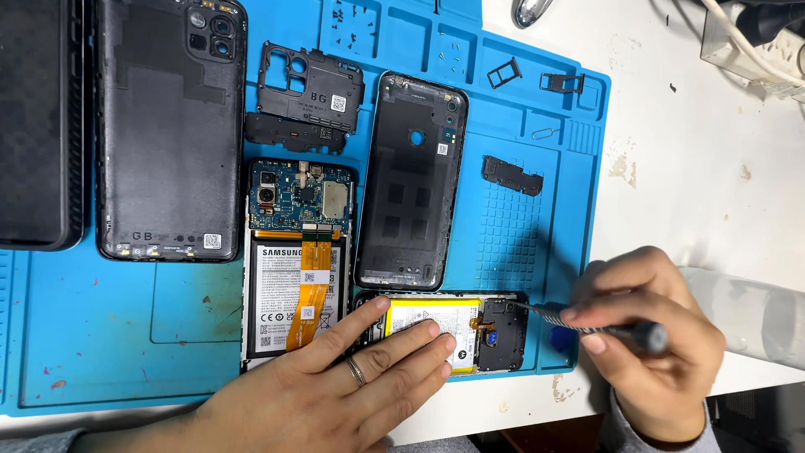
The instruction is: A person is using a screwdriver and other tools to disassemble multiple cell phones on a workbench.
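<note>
1. While the left hand (352, 377) lies flat with fingers spread, it presses down on the opened phone (444, 331) at the near edge of the blue work mat (109, 335); the fingertips rest on its yellow-labelled battery (432, 317).
2. The right hand (650, 344) is closed around a screwdriver (587, 323), gripping the handle between thumb and fingers.
3. The screwdriver shaft points left, with its tip at the upper right corner of the opened phone, on or just over the dark inner cover (501, 334); whether the tip touches cannot be told.
4. Just left of the opened phone lies a second opened phone (298, 264), with circuit board, white battery and an orange flex cable exposed. The left thumb reaches across its lower right corner.
5. Farther up the mat lie a small back cover (411, 180), a large back cover (172, 126), two black inner frames (306, 96) and a small black bracket (511, 174).
6. Two card trays (532, 78) lie near the far right corner of the mat, with small screws (340, 21) in the moulded compartments.
7. A clear cylindrical container (746, 315) lies on the white table (671, 168), just right of the right hand.
</note>
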